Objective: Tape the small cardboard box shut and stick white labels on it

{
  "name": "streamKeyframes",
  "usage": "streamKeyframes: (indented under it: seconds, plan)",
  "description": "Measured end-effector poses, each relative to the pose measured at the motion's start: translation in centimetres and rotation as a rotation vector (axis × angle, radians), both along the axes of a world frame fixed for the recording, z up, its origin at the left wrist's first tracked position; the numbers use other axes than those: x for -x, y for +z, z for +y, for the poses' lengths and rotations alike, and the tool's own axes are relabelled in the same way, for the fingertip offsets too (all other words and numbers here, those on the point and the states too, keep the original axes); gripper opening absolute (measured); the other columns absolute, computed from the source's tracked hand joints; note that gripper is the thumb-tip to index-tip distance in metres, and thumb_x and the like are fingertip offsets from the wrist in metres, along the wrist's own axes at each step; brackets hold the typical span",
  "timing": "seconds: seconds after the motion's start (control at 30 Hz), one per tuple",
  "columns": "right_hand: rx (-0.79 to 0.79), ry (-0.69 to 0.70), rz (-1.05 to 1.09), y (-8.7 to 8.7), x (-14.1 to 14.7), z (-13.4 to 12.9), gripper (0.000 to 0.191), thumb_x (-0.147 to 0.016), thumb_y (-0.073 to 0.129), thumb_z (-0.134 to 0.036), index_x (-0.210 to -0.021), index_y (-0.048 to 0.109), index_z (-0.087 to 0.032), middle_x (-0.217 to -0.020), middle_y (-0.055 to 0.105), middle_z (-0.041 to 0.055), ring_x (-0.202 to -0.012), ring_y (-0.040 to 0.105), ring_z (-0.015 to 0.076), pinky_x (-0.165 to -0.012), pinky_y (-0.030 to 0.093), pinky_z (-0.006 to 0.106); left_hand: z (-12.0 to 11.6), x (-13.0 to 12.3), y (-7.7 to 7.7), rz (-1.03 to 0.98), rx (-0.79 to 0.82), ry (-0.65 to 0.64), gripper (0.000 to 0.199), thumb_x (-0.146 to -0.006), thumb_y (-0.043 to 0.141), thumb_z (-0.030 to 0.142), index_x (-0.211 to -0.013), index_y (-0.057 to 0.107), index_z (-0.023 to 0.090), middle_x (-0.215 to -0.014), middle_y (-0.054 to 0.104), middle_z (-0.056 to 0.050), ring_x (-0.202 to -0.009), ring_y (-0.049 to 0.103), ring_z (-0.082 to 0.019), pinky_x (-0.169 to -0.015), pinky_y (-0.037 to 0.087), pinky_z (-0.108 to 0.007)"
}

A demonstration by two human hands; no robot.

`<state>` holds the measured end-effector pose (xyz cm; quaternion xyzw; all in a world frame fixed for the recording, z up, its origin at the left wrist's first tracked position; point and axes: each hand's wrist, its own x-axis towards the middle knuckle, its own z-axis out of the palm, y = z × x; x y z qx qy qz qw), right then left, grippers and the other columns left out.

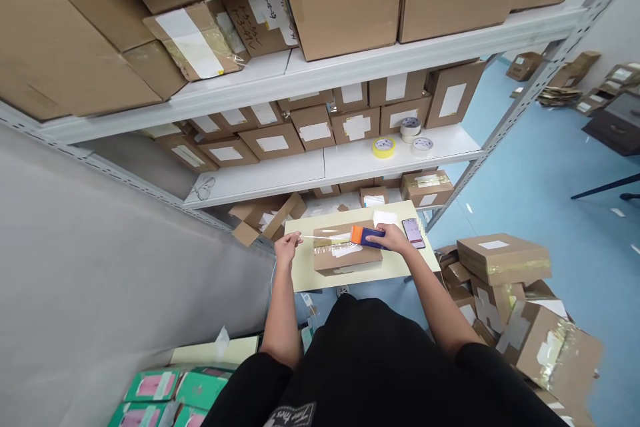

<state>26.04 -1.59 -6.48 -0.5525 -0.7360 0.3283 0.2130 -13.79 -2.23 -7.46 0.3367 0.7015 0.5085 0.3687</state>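
Observation:
A taped cardboard box (347, 261) lies on a small pale table (303, 282) in front of me. My right hand (391, 239) is wrapped round an orange-and-dark-blue handheld tool (361, 236) above the right part of the box. From its orange end a thin pale strip (320, 237) runs left across the box top. My left hand (287, 247) pinches the far end of that strip, just beyond the box's left edge. White paper (385, 218) and a phone (413, 233) with a lit screen lie on the table near my right hand.
Shelving (280, 175) with labelled cartons stands close ahead. It holds a yellow tape roll (383, 147) and paler rolls (411, 127). An open carton (267, 217) sits left of the table. Piled boxes (503, 260) stand on the right; green packages (150, 385) lie lower left.

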Motion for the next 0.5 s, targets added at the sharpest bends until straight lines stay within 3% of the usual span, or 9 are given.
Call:
streamKeyframes:
  seconds: [0.23, 0.5]
  plan:
    - [0.055, 0.032, -0.322, -0.4, 3.8, 2.1, 0.052, -0.084, 0.064, -0.074, -0.085, 0.07, -0.022, -0.09, 0.076, 0.009, -0.084, 0.068, 0.025, -0.062, 0.035, 0.027, -0.5, 1.0, -5.9, -0.072, 0.153, 0.045, 0.032, -0.062, 0.083, 0.043, -0.066, 0.072, 0.014, -0.056, 0.065, -0.003, -0.057, 0.063, -0.014, -0.057, 0.047, -0.024]
    - [0.09, 0.072, -0.431, -2.4, 4.1, 2.8, 0.053, -0.083, 0.066, -0.075, -0.091, 0.071, -0.022, -0.096, 0.078, 0.0097, -0.092, 0.07, 0.0265, -0.064, 0.038, 0.027, -1.4, 0.2, -11.0, -0.061, 0.272, 0.007, 0.033, -0.07, 0.079, 0.046, -0.065, 0.07, 0.015, -0.054, 0.061, -0.001, -0.052, 0.057, -0.012, -0.054, 0.044, -0.024]
